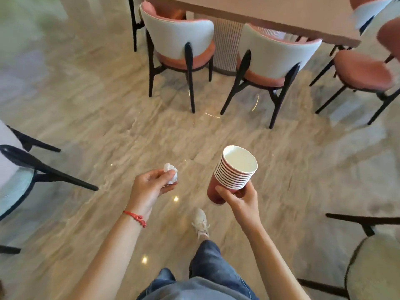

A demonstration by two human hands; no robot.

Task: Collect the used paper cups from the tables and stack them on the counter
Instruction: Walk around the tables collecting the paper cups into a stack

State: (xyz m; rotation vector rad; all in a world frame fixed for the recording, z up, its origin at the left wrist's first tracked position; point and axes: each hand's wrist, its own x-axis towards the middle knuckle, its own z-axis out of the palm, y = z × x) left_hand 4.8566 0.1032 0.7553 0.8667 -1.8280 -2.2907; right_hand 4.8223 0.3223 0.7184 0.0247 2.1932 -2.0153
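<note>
A stack of several nested red paper cups (234, 172) with white insides tilts toward the upper right, its open mouth facing up. My right hand (240, 198) grips the stack near its base, fingers curled around it. To the left, my left hand (149, 187) pinches a crumpled white napkin (171, 172) between thumb and fingertips. Both hands are held out over the marble floor, about a hand's width apart.
A long pink table (292, 14) stands ahead, with two pink-and-white chairs (181, 44) tucked against it and more at the right (363, 70). Chair legs jut in at the left (43, 167) and lower right (368, 256). My leg and white shoe (200, 221) are below.
</note>
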